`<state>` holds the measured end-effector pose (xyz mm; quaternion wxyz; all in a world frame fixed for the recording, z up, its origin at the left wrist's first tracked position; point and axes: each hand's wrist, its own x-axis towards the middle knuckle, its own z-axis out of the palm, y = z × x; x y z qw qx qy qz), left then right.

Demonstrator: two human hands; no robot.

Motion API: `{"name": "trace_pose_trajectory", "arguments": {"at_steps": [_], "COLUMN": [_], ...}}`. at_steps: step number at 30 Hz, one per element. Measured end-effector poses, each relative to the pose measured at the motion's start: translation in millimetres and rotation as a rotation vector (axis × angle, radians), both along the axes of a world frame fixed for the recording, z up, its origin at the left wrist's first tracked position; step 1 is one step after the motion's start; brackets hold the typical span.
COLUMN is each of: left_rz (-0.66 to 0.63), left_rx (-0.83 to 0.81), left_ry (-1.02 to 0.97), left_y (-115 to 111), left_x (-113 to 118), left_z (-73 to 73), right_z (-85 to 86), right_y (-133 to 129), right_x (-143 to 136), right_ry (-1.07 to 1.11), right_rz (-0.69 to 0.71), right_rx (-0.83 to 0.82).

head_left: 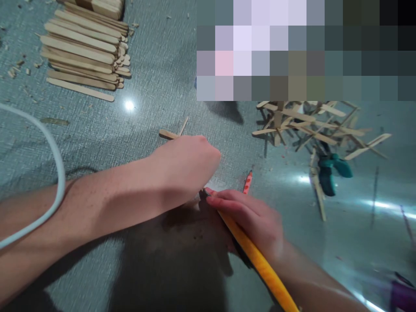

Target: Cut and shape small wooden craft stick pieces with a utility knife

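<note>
My left hand (191,162) is curled closed, back of the hand upward. Its fingertips are hidden below, so what it grips cannot be made out. Just beyond its knuckles, two wooden craft sticks (168,134) poke out, partly covered by the hand. Close beside it, my right hand (250,219) is closed around a long yellow-handled tool (263,264). A dark tip shows at the tool's front end, near the left hand's underside; the tool's exact kind is unclear. A red patterned pencil (248,182) lies right behind the right hand's knuckles.
Stacked craft sticks (84,54) lie at the upper left, with wood crumbs around. A tangle of crossed sticks (308,123) is at the right, by a teal-handled tool (328,173). A white cable (60,164) arcs across my left forearm. The upper right is pixelated.
</note>
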<state>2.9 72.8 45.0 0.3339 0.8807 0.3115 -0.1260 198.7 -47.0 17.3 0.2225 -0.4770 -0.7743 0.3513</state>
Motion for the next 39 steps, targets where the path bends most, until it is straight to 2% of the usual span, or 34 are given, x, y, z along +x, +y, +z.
{"name": "trace_pose_trajectory", "arguments": {"at_steps": [6, 12, 18, 26, 32, 35, 39], "left_rz": [0.030, 0.030, 0.009, 0.008, 0.016, 0.010, 0.018], "left_rx": [0.005, 0.020, 0.026, 0.023, 0.026, 0.007, -0.017], "left_ry": [0.000, -0.025, 0.029, 0.036, 0.031, 0.045, 0.056], "left_y": [0.4, 0.2, 1.2, 1.1, 0.9, 0.9, 1.0], "left_x": [1.8, 0.4, 3.2, 3.4, 2.0, 2.4, 3.8], "left_z": [4.2, -0.7, 4.9, 5.2, 4.3, 5.3, 6.9], "right_z": [3.5, 1.0, 4.8, 5.8, 11.5, 13.3, 6.4], "right_y": [-2.8, -4.8, -4.9, -1.1, -0.2, 0.7, 2.1], "right_x": [4.2, 5.5, 5.2, 4.8, 2.4, 1.6, 1.2], "right_ry": [-0.017, -0.008, 0.012, -0.024, 0.006, 0.005, 0.046], "right_rz": [0.004, -0.030, -0.043, 0.030, -0.025, -0.026, -0.057], "right_rx": [0.088, 0.067, 0.016, 0.107, -0.002, -0.005, -0.071]}}
